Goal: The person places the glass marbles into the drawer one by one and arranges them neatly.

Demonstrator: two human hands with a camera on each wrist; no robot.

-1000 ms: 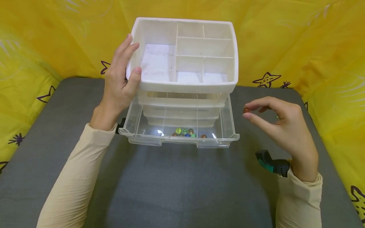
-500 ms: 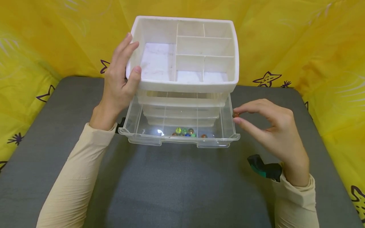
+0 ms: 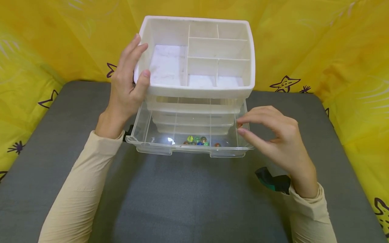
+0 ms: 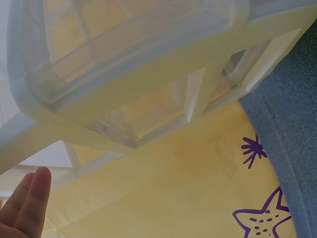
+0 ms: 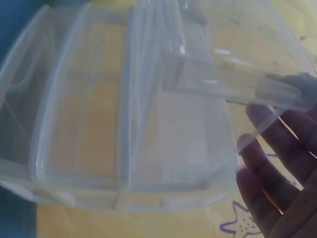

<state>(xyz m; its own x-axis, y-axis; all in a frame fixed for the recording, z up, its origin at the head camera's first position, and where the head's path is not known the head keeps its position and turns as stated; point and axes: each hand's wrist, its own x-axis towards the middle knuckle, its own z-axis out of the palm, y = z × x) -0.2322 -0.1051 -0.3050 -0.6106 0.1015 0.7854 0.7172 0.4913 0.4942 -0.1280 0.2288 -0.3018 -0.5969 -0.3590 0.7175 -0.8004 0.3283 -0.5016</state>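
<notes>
My right hand (image 3: 275, 135) pinches a reddish-brown marble (image 3: 240, 125) between thumb and fingertips, over the right side of a pulled-out clear drawer (image 3: 189, 150). Several marbles (image 3: 197, 139), green, yellow, blue and brown, lie in that drawer near its front wall. My left hand (image 3: 126, 82) rests against the left side of the white drawer organizer (image 3: 200, 91), its fairly straight fingers and thumb touching the rim. Fingertips (image 4: 39, 186) show beside the organizer's frame in the left wrist view. In the right wrist view, spread fingers (image 5: 270, 168) hide the marble.
The organizer's top tray has several bare compartments (image 3: 168, 65). Below it, further drawer fronts (image 5: 126, 124) show in the right wrist view. A grey cloth surface (image 3: 194, 195) lies underneath, with yellow star-patterned fabric (image 3: 282, 44) behind and at the sides.
My right hand has moved left with the marble, from beside the drawer to over its right side. The left hand and the marbles in the drawer have stayed in place.
</notes>
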